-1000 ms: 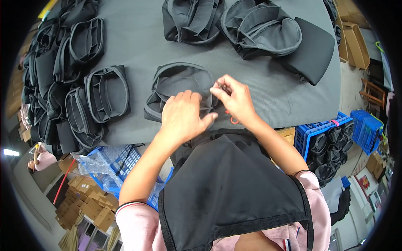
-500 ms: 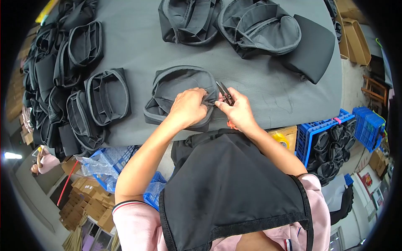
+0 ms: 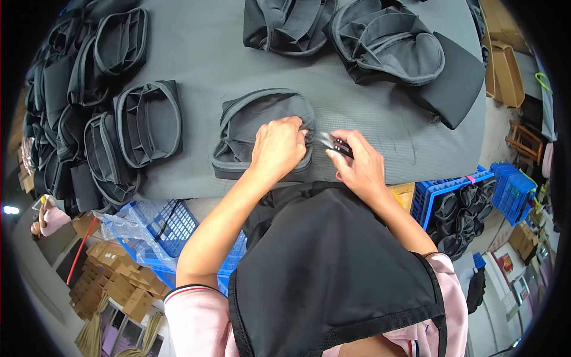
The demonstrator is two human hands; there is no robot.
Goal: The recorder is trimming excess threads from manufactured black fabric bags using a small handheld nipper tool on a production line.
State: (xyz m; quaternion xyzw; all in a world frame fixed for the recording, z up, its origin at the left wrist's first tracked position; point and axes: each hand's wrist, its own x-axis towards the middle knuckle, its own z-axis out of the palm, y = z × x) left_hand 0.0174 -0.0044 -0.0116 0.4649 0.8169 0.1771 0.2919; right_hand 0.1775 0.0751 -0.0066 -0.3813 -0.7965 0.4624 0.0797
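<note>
An open black fabric pouch with a zip rim lies before me on the table. My left hand is closed on its right side, fingertips pinching the rim; what lies under the fingers is hidden. Just to the right, my right hand grips small black thread snips. Their blades point left toward the pinched rim and are blurred. A bit of orange-red shows beside the right hand's fingers.
More open black pouches are heaped along the table's left side. Others stand at the far side, next to a flat black flap. Loose threads lie on the grey table. Blue crates stand below its near edge.
The snips have swung from pointing away from me to pointing left toward the rim. My right hand has shifted right, and my left hand slightly right along with the pouch. The view has shifted a little.
</note>
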